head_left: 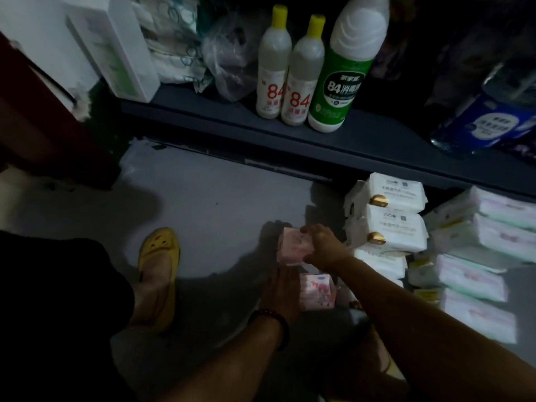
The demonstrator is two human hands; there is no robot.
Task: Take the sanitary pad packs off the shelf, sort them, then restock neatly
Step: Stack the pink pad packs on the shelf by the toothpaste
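The right hand [322, 245] reaches down near the floor [203, 198], its fingers [309, 229] curled over the upper pink pack [293, 247] and gripping it. This pack sits just above a lower pink pack [317, 291]. The left hand [285, 287], with a dark bead bracelet [272, 317] on its wrist, lies against the lower pack's left side. The dim light hides whether its fingers curl round that pack. Just right of both hands stands a stack of white packs [396, 216] with gold tabs. Further right are more stacked packs [475, 275], white with pale pink and green, all on the floor under the dark shelf [261, 132]. On the shelf stand two white bottles with yellow caps [274, 68] [304, 74], touching each other, and a bigger green-label bottle [345, 68] just beside them. A blue-label bottle [487, 123] sits well to the right. At the left end are a white box [116, 44] and a clear bag [229, 59]. A foot in a yellow slipper [159, 256] rests on the floor left of the hands.
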